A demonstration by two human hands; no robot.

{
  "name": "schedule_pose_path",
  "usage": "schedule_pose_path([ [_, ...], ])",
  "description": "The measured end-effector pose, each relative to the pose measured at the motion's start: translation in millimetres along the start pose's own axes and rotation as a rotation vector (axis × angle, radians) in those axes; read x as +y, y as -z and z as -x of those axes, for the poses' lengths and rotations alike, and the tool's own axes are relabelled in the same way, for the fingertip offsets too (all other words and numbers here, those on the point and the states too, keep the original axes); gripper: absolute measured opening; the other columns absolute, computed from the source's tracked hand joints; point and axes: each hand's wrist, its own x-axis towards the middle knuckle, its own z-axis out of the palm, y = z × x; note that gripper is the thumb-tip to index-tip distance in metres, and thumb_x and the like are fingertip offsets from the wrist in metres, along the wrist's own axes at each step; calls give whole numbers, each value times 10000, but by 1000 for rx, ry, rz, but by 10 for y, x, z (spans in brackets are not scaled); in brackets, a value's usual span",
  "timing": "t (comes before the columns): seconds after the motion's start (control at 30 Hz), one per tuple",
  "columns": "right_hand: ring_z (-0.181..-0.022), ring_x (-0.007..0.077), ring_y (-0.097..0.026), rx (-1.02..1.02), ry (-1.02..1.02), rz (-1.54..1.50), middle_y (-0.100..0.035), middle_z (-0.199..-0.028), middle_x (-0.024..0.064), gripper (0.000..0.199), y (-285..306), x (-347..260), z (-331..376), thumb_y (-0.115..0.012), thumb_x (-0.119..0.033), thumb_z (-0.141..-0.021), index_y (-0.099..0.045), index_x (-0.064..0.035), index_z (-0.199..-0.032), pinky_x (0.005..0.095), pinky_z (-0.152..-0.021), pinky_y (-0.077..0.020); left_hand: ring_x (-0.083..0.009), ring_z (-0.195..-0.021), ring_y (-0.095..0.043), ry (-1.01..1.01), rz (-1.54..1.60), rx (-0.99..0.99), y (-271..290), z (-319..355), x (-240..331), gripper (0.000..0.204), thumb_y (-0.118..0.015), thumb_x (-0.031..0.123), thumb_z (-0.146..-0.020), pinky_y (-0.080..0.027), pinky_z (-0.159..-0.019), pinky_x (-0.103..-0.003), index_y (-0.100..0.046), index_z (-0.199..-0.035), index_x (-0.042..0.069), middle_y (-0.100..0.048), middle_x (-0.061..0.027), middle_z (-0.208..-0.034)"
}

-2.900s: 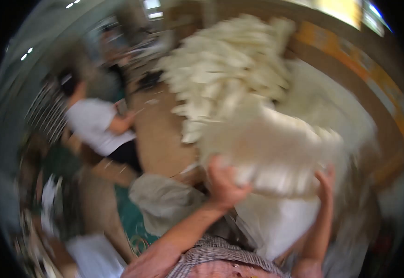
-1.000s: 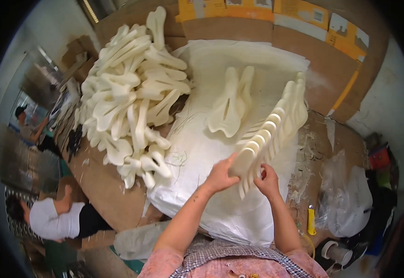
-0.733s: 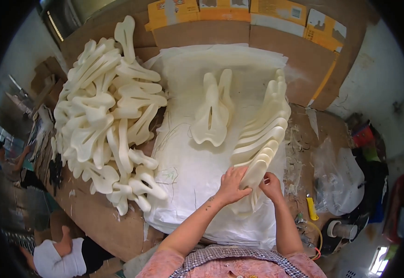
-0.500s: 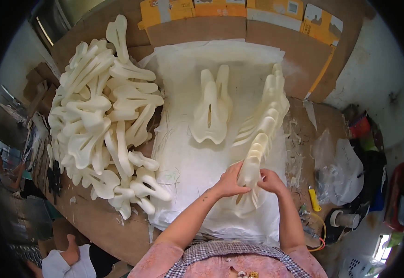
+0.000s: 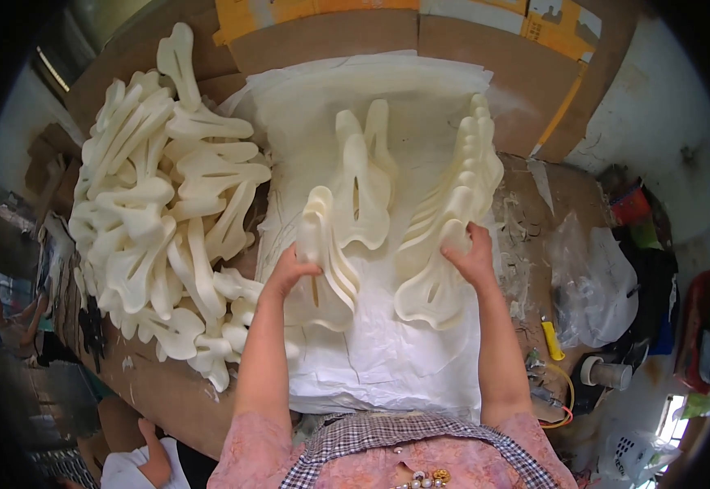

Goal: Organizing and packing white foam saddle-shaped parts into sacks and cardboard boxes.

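Note:
My left hand is closed around the side of a short stack of cream foam bicycle saddle pads, which leans on the white sheet. My right hand grips the narrow end of the front saddle pad in a long nested row, thumb on top and fingers at its far side. Between the two, farther back, stand a couple more saddle pads with a slot down the middle. The lower ends of the held pads rest on the sheet.
A high heap of loose saddle pads fills the left of the cardboard-covered table. Cardboard walls enclose the back. On the right lie a yellow-handled cutter, clear plastic bags and a hose. Another person sits at lower left.
My left hand has moved left with a short stack of saddle pads split from the row's front. My right hand has shifted forward onto the remaining row. The view has shifted slightly.

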Motion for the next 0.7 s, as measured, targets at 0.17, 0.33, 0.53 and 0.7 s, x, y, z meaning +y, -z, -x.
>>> schedule_pose_path([
  [0.17,-982,291,-520,-145,-220,-106,-539,-1071,193,668,-149,-31,222,-697,-344,-704,-445,10,-1212,367,-853,-419,-226,-994,-554,-13,-121,101,-230,-744,15,691,-716,218,-605,-407,-912,-339,-466,-1215,11,-581,-113,-1095],
  [0.33,-940,296,-535,-62,-333,-204,-551,-1060,178,668,-204,-28,384,-673,-360,-731,-430,10,-1232,367,-843,-424,-297,-1161,-422,-214,-633,498,-267,-560,22,709,-752,268,-631,-328,-989,-387,-459,-1226,18,-492,-145,-1229],
  [0.53,-1071,315,-520,-184,-57,-247,-539,-1151,195,651,-155,-9,433,-665,-287,-740,-392,6,-1254,372,-892,-419,-319,-1114,-438,-494,-641,624,-1089,112,157,477,-701,144,-676,-345,-967,-397,-523,-1104,32,-516,-147,-1151],
  [0.7,-1082,351,-513,-474,-204,-280,-514,-1196,216,673,-158,192,550,-663,-274,-735,-369,0,-1274,386,-942,-392,-270,-1028,-517,-352,-478,507,-1431,560,-81,347,-666,97,-686,-398,-910,-349,-582,-1018,39,-580,-107,-1049],
])
